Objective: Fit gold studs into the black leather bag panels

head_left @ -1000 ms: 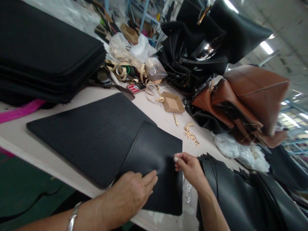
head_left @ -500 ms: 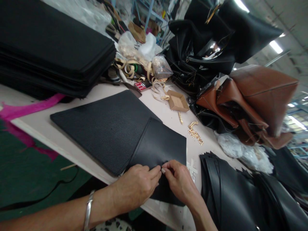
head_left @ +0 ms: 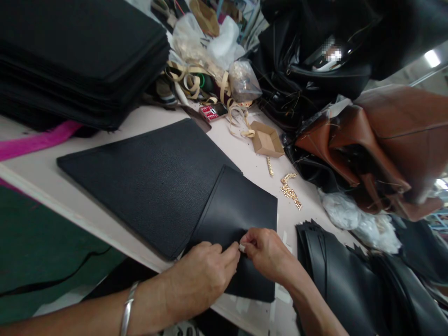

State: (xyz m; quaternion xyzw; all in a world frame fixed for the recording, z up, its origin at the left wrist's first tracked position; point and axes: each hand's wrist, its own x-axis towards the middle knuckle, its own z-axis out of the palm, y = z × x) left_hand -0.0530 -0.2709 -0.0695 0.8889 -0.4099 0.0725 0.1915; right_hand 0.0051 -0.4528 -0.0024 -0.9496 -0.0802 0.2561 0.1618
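A smooth black leather panel (head_left: 241, 200) lies over one end of a larger grained black panel (head_left: 150, 182) at the table's near edge. Over the smooth panel my left hand (head_left: 210, 268) is closed, its fingertips pressed together. My right hand (head_left: 264, 252) pinches thumb against forefinger, nearly touching the left fingertips. Whatever lies between the fingers is too small or hidden to name. The leather dips a little where the fingertips meet.
A gold chain (head_left: 290, 190) and a small cardboard box (head_left: 267, 139) lie beyond the panels. Stacked black sheets (head_left: 80, 56) stand at left, black leather pieces (head_left: 346, 275) at right. Brown leather bags (head_left: 399, 140) rise behind, beside a clear plastic bag (head_left: 245, 81).
The view has shifted slightly closer to the table. Both hands stay at the same spot on the smooth panel; the right fingers have curled in a little tighter.
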